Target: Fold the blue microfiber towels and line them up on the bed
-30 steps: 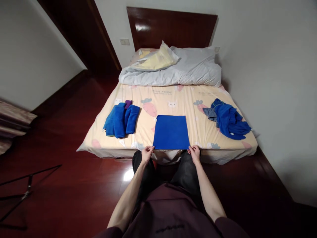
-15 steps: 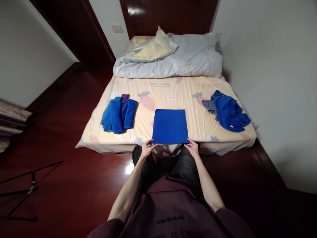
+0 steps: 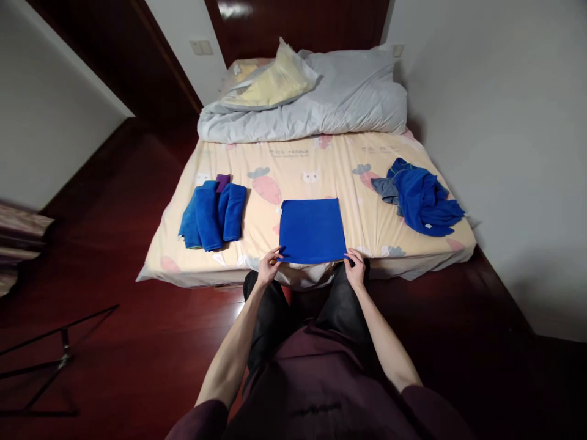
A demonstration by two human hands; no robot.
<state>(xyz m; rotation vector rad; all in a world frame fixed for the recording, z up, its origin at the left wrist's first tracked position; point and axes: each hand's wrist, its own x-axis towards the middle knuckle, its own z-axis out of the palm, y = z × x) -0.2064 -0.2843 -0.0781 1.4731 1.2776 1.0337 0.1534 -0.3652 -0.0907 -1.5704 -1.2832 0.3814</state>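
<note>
A blue towel (image 3: pixel 312 230) lies spread flat as a near square at the front edge of the bed, with a small white tag at its left side. My left hand (image 3: pixel 268 266) pinches its near left corner between thumb and fingers. At the near right corner, my right hand (image 3: pixel 354 267) grips the cloth the same way. Left of the towel rest several folded blue towels (image 3: pixel 211 214), with a small purple cloth (image 3: pixel 222 182) behind them. A crumpled heap of blue cloths (image 3: pixel 424 198) sits on the right, a grey piece (image 3: pixel 386 190) poking out of it.
The bed (image 3: pixel 293 168) has a pale yellow sheet with carrot and rabbit prints. A grey quilt (image 3: pixel 358 91) and a yellow pillow (image 3: pixel 275 82) are piled at its head. Black stand legs (image 3: pixel 62 360) reach over the floor at left. A wall (image 3: pixel 518 153) borders the right side.
Both hands have lifted slightly with the towel's near corners, and the near edge now curves a little between them. The view has shifted slightly.
</note>
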